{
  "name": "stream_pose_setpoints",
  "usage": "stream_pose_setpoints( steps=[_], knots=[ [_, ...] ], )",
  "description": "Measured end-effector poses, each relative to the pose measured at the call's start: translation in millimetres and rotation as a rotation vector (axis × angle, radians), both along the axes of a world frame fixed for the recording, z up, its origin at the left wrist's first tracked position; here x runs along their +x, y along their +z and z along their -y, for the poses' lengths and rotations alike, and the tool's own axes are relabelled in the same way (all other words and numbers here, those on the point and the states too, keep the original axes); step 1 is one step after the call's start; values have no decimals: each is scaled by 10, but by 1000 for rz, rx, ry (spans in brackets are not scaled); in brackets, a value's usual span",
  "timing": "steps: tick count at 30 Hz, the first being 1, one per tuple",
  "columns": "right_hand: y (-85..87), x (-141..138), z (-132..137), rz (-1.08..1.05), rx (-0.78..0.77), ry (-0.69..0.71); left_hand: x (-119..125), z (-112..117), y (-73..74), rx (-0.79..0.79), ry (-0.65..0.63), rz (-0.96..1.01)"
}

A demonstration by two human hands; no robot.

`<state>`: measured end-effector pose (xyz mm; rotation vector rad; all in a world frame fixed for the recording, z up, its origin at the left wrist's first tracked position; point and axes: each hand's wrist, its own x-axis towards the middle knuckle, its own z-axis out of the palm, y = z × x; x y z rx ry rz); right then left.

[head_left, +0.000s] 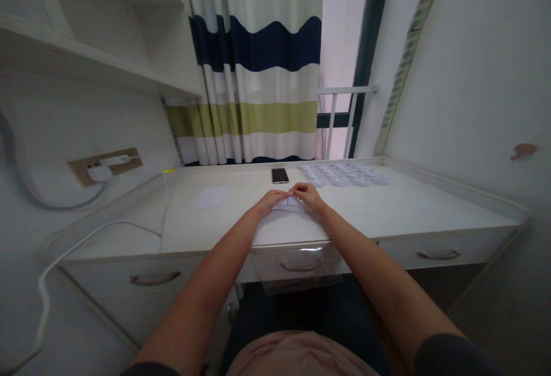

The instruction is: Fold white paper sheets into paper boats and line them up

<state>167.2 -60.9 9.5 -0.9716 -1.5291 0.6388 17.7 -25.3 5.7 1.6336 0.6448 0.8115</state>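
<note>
A partly folded white sheet of paper (289,206) is on the desk in front of me, between my two hands. My left hand (272,198) is closed on its upper left side. From the right, my right hand (308,194) pinches the paper near its top, the fingertips of both hands meeting there. My fingers hide part of the folds. Just beyond the hands lies a dark phone (279,175). Several folded white paper pieces (344,174) sit in rows at the back right, and a flat white sheet (211,197) lies to the left.
The white desk (365,215) has a raised rim along the back and sides. Clear plastic (297,267) hangs over the middle drawer at the front edge. A white cable (107,225) crosses the left side, below a wall socket (105,166). A striped curtain (275,89) hangs behind.
</note>
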Motion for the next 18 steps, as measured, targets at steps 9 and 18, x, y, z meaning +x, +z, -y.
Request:
stream_pose_setpoints(
  steps=[9,18],
  knots=[
    [19,0,39,-45,-108,55,-25,38,27,95,53,-165],
    [24,-16,59,-3,-132,33,-36,91,61,93,36,-157]
  ],
)
